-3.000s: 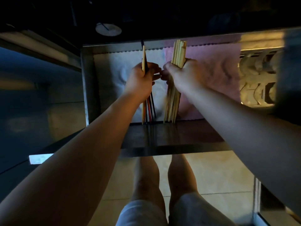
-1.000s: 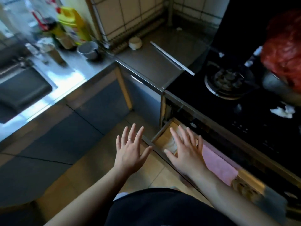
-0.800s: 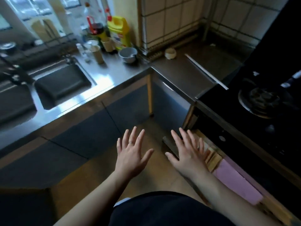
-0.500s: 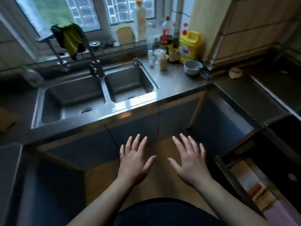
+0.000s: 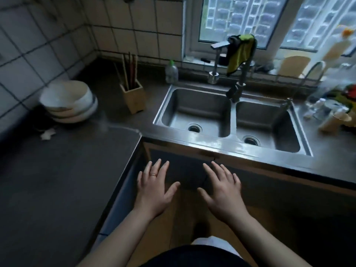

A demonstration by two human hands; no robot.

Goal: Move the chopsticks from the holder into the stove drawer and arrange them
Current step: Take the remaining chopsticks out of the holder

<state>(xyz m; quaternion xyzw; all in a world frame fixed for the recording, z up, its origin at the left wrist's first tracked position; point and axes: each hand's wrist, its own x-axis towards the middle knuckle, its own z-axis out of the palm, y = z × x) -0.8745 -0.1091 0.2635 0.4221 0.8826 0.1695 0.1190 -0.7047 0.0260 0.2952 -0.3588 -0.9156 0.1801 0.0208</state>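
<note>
Three seconds ago both hands gripped chopstick bundles inside the drawer; now the left hand (image 5: 154,187) and right hand (image 5: 221,189) hang empty, fingers spread. The view has swung from the stove to the steel double sink (image 5: 233,120), bringing the square wooden holder (image 5: 133,97) with its thin upright chopsticks (image 5: 130,68) into sight.

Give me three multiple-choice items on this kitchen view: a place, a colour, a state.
1. Where does the chopstick holder stand?
A. on the floor
B. on the counter, between the stacked bowls and the sink
C. on the windowsill

2. The cloth draped over the faucet is mostly
A. red
B. yellow-green
C. white

3. The left hand and right hand are
A. both open, holding nothing
B. both clenched
C. both gripping a cup

Key: 1 B, it stands right of the bowls and left of the sink; 2 B, its lit folds show yellow-green; 3 A, the fingers are spread and nothing is held.
</note>
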